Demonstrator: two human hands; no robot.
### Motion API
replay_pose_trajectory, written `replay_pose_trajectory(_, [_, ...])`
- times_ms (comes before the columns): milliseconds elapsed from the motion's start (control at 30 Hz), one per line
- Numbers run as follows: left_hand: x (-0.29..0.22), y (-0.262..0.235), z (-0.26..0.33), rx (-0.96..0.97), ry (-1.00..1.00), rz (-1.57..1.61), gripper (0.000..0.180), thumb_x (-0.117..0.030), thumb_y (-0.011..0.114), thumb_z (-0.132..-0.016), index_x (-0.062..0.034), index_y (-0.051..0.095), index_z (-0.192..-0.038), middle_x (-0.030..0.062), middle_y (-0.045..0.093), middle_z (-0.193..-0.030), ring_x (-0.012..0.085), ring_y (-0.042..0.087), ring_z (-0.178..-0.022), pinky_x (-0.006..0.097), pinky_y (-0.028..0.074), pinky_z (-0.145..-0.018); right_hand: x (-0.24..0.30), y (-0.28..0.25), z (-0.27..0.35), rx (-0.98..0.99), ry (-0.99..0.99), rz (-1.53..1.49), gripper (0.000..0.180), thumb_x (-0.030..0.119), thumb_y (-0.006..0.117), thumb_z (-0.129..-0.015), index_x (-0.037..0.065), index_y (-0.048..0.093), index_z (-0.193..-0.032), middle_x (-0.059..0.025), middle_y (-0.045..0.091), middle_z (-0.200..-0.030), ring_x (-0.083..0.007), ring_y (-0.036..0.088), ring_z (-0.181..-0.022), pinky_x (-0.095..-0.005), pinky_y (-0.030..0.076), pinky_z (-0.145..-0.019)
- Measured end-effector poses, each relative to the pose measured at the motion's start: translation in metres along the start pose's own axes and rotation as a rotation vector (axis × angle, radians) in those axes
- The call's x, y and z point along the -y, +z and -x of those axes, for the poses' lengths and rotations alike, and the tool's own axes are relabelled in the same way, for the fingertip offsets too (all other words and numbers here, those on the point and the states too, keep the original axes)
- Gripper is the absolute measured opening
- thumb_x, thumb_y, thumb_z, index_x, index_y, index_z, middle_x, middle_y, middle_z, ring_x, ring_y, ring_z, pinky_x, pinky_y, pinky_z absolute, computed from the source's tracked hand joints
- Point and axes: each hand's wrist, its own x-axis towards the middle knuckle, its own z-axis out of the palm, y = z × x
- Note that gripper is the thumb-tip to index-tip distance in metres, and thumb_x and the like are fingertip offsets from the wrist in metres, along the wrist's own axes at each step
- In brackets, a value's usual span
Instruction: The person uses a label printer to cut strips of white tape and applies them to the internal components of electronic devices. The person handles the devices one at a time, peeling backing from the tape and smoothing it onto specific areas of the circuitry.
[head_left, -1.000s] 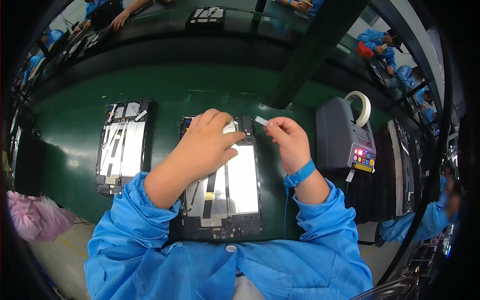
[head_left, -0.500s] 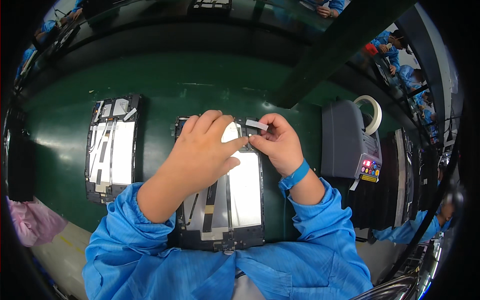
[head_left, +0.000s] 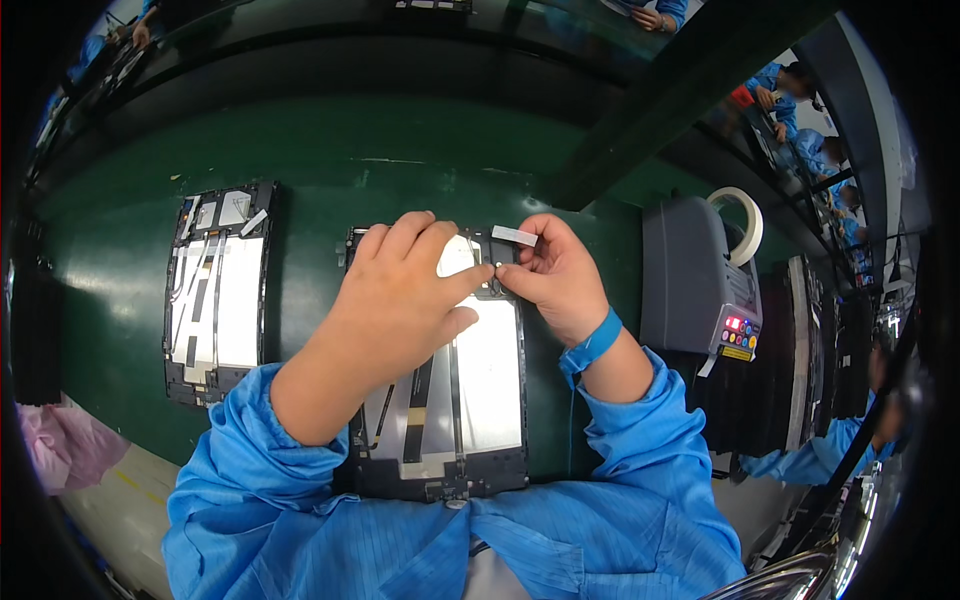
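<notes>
In front of me on the bench lies an opened tablet-like device, with silver plates, a black frame and thin cables. My left hand reaches over its upper part, fingers spread and thumb apart, the index fingertip touching down beside my right thumb. A short white strip, apparently tape, stands out from the curled fingers of my right hand. My right thumb tip presses near the device's upper right corner. What lies under both fingertips is too small to make out. A blue band circles my right wrist.
A second opened device lies at the left. On the right stands a grey tape dispenser with a roll of tape and lit buttons. Beyond it are stacked dark panels. A dark post rises at the back; co-workers sit further off.
Both hands stay at the same spot on the device, with only slight finger shifts. The white strip has tilted a little closer to level. The whole view has shifted slightly.
</notes>
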Motion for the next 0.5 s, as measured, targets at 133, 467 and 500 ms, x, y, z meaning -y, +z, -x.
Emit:
replay_pose_trajectory(133, [-0.001, 0.001, 0.001, -0.017, -0.027, -0.013, 0.040, -0.021, 0.072, -0.065, -0.0198, 0.067, -0.105, 0.0127, 0.052, -0.118, 0.0331, 0.045, -0.115, 0.048, 0.037, -0.092, 0.012, -0.012, -0.001, -0.015, 0.011, 0.043, 0.013, 0.004, 0.065, -0.081, 0.001, 0.057, -0.091, 0.0009, 0.056, -0.078, -0.0046, 0.051, -0.070, -0.0213, 0.045, -0.062])
replay_pose_trajectory(467, [0.005, 0.006, 0.001, -0.042, -0.049, 0.093, 0.031, -0.018, 0.069, -0.069, -0.0161, 0.070, -0.100, 0.0135, 0.052, -0.114, 0.0328, 0.044, -0.114, 0.047, 0.036, -0.093, 0.027, -0.008, -0.009, 0.233, -0.064, 0.619, 0.018, 0.015, 0.069, -0.077, -0.001, 0.062, -0.071, -0.0072, 0.058, -0.064, -0.0117, 0.052, -0.057, -0.0254, 0.043, -0.054])
replay_pose_trajectory(500, [0.005, 0.006, 0.000, -0.052, -0.053, 0.110, 0.029, -0.017, 0.069, -0.069, -0.0151, 0.070, -0.098, 0.0136, 0.052, -0.113, 0.0326, 0.044, -0.114, 0.047, 0.036, -0.092, 0.028, -0.008, -0.009, 0.222, -0.059, 0.642, 0.018, 0.015, 0.069, -0.076, -0.001, 0.062, -0.071, -0.0079, 0.058, -0.063, -0.0123, 0.052, -0.056, -0.0257, 0.043, -0.053])
